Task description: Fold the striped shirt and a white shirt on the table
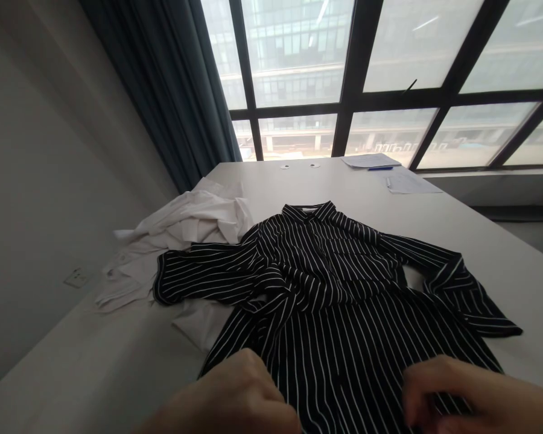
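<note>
A black shirt with thin white stripes [335,283] lies spread on a white table [479,241], collar away from me and sleeves out to both sides. My left hand [239,395] rests at the shirt's near left hem, fingers curled into a fist on the cloth. My right hand [461,392] sits at the near right hem, fingers bent down and pinching the striped fabric. Both wrists run off the bottom edge.
A crumpled white garment [185,232] lies on the table's left side, partly under the striped sleeve. Papers [407,181] and a blue pen [380,168] lie at the far end by large windows. A dark curtain [172,90] hangs at the left.
</note>
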`<state>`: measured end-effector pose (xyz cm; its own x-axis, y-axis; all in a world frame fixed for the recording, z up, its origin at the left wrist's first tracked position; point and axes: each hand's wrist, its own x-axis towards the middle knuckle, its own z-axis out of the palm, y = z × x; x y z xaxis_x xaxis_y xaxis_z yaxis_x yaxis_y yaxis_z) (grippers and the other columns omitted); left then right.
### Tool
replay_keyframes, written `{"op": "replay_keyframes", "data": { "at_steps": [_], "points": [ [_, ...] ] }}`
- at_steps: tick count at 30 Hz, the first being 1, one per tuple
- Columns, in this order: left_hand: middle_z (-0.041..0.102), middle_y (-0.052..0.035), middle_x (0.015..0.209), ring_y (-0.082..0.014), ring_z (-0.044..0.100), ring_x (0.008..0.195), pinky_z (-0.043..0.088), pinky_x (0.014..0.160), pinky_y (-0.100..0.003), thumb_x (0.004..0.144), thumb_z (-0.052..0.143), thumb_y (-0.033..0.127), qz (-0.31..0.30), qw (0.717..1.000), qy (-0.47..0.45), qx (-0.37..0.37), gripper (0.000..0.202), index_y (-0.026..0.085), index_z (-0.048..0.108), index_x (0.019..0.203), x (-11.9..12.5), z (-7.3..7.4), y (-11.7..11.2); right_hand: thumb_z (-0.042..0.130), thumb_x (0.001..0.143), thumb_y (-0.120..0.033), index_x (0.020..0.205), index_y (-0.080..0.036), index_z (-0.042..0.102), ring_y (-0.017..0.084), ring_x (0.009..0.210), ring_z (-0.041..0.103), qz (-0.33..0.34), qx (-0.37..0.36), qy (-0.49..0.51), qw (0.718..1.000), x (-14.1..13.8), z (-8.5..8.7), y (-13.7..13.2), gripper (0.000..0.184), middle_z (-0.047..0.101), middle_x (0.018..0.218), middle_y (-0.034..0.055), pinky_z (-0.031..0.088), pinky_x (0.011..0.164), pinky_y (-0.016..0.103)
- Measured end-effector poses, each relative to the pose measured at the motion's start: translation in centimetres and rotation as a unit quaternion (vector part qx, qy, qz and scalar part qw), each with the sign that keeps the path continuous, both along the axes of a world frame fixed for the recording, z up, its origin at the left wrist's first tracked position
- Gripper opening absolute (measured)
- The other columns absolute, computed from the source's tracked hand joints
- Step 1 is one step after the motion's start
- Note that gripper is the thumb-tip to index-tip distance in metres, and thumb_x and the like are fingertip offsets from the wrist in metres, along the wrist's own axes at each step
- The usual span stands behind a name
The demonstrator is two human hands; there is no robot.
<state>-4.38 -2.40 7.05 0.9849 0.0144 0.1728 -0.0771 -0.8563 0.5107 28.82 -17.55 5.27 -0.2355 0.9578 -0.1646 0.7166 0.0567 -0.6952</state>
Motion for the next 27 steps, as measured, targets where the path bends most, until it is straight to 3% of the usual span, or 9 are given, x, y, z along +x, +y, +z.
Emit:
{"op": "replay_keyframes", "data": {
  "at_steps": [2,4,7,11,14,17,21,25,27],
  "points": [
    [0.067,0.0055,0.06,-0.0091,0.062,0.05,0.044,0.049,-0.017,0.088,0.063,0.023,-0.019,0.991,0.075,-0.106,0.012,0.024,0.068,0.098,-0.2,-0.2,0.3,0.05,0.093,-0.051,0.099,-0.033,0.071,0.018,0.085,0.069,-0.018,-0.015,0.004,1.0,1.2,0.1,2.0,0.029,0.073,0.093,-0.0003,0.058,0.077,0.029],
    [0.071,0.0052,0.068,-0.0091,0.067,0.058,0.048,0.056,-0.015,0.086,0.068,0.027,0.005,0.985,0.09,-0.149,0.015,0.023,0.069,0.101,0.0,-0.4,1.1,0.044,0.097,-0.046,0.104,-0.03,0.069,0.021,0.097,0.068,-0.084,0.066,-0.022,0.994,2.8,-0.6,4.0,0.031,0.072,0.104,0.0023,0.056,0.087,0.034],
    [0.074,-0.0015,0.087,-0.0139,0.069,0.079,0.053,0.074,-0.023,0.093,0.059,0.031,0.157,0.987,-0.022,-0.018,0.015,0.021,0.068,0.099,0.6,-1.3,3.2,0.042,0.097,-0.044,0.118,-0.027,0.065,0.025,0.115,0.061,-0.141,0.205,-0.1,0.964,4.7,-3.1,6.2,0.035,0.066,0.123,0.0073,0.048,0.102,0.045],
    [0.065,-0.0102,0.12,-0.0245,0.06,0.113,0.043,0.103,-0.046,0.094,0.053,0.028,0.295,0.93,-0.065,0.21,0.031,0.021,0.061,0.123,0.9,-3.9,6.1,0.041,0.097,-0.047,0.136,-0.027,0.053,0.028,0.136,0.043,-0.109,0.259,-0.221,0.934,5.8,-6.9,7.3,0.046,0.052,0.144,0.008,0.04,0.108,0.052],
    [0.058,-0.0133,0.133,-0.0287,0.051,0.125,0.034,0.109,-0.054,0.094,0.053,0.035,0.333,0.908,-0.017,0.255,0.042,0.02,0.053,0.134,-0.1,-6.0,7.8,0.039,0.095,-0.056,0.145,-0.031,0.043,0.03,0.139,0.037,-0.116,0.232,-0.286,0.923,7.2,-8.9,7.2,0.056,0.045,0.15,0.0068,0.039,0.107,0.055],
    [0.059,-0.0124,0.132,-0.0261,0.055,0.121,0.037,0.107,-0.05,0.097,0.046,0.035,0.342,0.906,-0.017,0.251,0.037,0.02,0.053,0.13,-1.8,-7.0,9.0,0.035,0.094,-0.062,0.15,-0.032,0.035,0.032,0.139,0.037,-0.143,0.208,-0.316,0.914,9.3,-10.0,6.7,0.063,0.04,0.153,0.0057,0.037,0.108,0.057],
    [0.062,-0.0111,0.121,-0.0253,0.057,0.112,0.041,0.101,-0.044,0.098,0.043,0.038,0.379,0.877,-0.068,0.287,0.035,0.02,0.053,0.127,-4.3,-5.9,10.8,0.034,0.093,-0.064,0.146,-0.029,0.042,0.034,0.136,0.041,-0.161,0.224,-0.334,0.901,10.9,-9.8,6.5,0.064,0.045,0.15,0.008,0.039,0.105,0.059],
    [0.056,-0.0181,0.125,-0.0325,0.053,0.115,0.04,0.098,-0.048,0.097,0.043,0.041,0.509,0.776,-0.081,0.364,0.044,0.015,0.047,0.132,-6.1,-3.8,13.3,0.035,0.095,-0.057,0.141,-0.026,0.049,0.033,0.136,0.042,-0.147,0.281,-0.315,0.895,9.4,-8.1,7.3,0.057,0.048,0.147,0.0109,0.039,0.106,0.058],
    [0.057,-0.0189,0.121,-0.0347,0.052,0.113,0.039,0.096,-0.05,0.095,0.046,0.039,0.541,0.746,-0.045,0.386,0.047,0.013,0.045,0.134,-6.5,-3.1,14.5,0.038,0.096,-0.053,0.14,-0.027,0.049,0.031,0.137,0.041,-0.121,0.294,-0.291,0.902,7.7,-7.0,7.9,0.052,0.048,0.147,0.0097,0.039,0.107,0.056]
  ]
}}
